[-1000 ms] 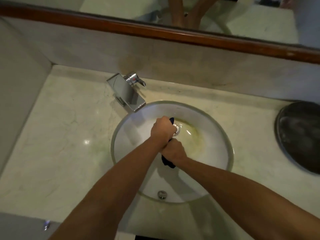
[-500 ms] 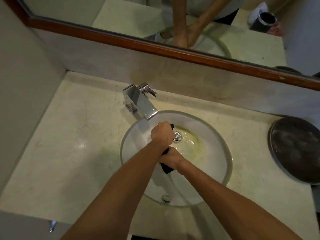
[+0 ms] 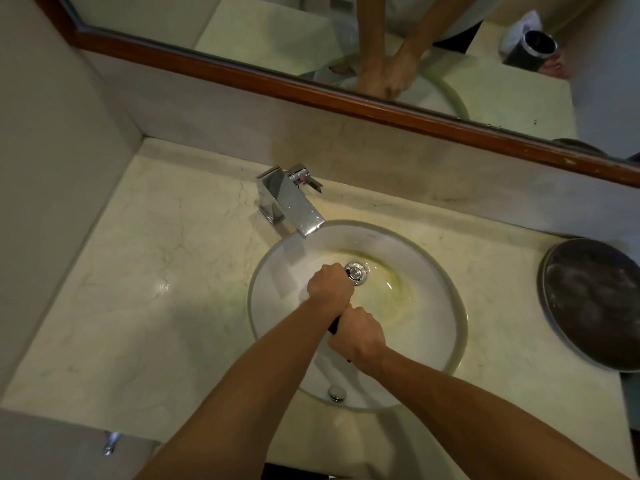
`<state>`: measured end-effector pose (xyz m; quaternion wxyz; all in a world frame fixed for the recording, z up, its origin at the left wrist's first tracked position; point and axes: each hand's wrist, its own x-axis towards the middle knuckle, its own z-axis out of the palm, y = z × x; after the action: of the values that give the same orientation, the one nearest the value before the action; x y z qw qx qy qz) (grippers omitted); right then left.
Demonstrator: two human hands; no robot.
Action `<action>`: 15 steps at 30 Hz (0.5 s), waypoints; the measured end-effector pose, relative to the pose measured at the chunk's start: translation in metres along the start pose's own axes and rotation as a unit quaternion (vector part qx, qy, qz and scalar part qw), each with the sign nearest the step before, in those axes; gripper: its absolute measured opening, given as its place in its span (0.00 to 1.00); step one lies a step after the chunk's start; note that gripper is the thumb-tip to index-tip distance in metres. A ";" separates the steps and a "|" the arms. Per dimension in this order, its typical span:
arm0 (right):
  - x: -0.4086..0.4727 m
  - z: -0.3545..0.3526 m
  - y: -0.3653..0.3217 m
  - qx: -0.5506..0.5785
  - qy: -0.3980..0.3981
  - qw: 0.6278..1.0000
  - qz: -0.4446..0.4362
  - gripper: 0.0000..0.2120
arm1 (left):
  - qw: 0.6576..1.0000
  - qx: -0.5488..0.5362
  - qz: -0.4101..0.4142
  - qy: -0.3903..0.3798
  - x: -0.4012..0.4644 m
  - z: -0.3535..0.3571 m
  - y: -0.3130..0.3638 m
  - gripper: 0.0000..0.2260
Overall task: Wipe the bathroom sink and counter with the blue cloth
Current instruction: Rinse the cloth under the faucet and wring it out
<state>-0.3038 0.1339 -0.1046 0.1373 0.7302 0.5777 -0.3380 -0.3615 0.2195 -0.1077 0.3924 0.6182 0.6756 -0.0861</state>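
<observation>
At the centre of the frame, over the round white ceramic sink (image 3: 433, 341), the left hand (image 3: 329, 287) and right hand (image 3: 358, 336) both grip the mostly hidden dark blue cloth (image 3: 333, 326), its long axis running from lower right toward the chrome drain (image 3: 356, 273), left hand nearer.

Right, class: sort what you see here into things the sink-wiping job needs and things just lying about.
Job: blue cloth, wrung in the grip of the left hand and right hand; sink; counter.

Lying about: tap; dark round tray; mirror.
</observation>
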 end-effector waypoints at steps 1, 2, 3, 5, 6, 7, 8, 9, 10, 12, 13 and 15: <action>-0.002 -0.002 0.002 0.021 0.011 1.000 0.006 0.16 | 1.000 -0.014 0.004 0.013 -0.002 -0.003 0.002 0.11; -0.005 -0.006 0.006 0.056 0.029 0.998 0.018 0.16 | 0.999 -0.033 0.013 0.037 -0.001 -0.006 0.001 0.13; -0.007 -0.011 0.011 0.099 0.054 0.993 0.033 0.16 | 0.996 -0.058 0.014 0.068 -0.003 -0.011 -0.002 0.19; -0.012 -0.026 0.026 0.176 0.112 0.976 0.069 0.18 | 0.975 -0.185 -0.039 0.117 -0.005 -0.018 -0.015 0.32; -0.015 -0.034 0.034 0.195 0.139 0.968 0.080 0.23 | 0.951 -0.275 -0.091 0.108 -0.007 -0.019 -0.022 0.38; -0.019 -0.041 0.040 0.204 0.160 0.962 0.085 0.27 | 0.921 -0.359 -0.134 0.068 -0.010 -0.018 -0.026 0.41; -0.022 -0.045 0.044 0.212 0.175 0.957 0.088 0.30 | 0.897 -0.417 -0.149 0.004 -0.017 -0.016 -0.027 0.42; -0.027 -0.050 0.045 0.224 0.186 0.953 0.081 0.32 | 0.873 -0.464 -0.138 -0.065 -0.027 -0.014 -0.022 0.40; -0.031 -0.052 0.044 0.240 0.193 0.949 0.066 0.31 | 0.844 -0.514 -0.113 -0.109 -0.037 -0.012 -0.015 0.38; -0.042 -0.056 0.041 0.278 0.203 0.939 0.022 0.31 | 0.772 -0.616 -0.080 -0.134 -0.052 -0.007 -0.003 0.31; -0.049 -0.061 0.040 0.299 0.207 0.932 -0.005 0.33 | 0.738 -0.658 -0.072 -0.135 -0.060 -0.007 0.002 0.27; -0.060 -0.069 0.043 0.355 0.208 0.910 -0.045 0.35 | 0.692 -0.706 -0.051 -0.145 -0.071 -0.011 0.006 0.22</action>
<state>-0.2465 0.1168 -0.0227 -0.2692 0.7580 0.4671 -0.3671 -0.3657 0.1727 -0.0528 0.8014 0.1036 0.5027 0.3071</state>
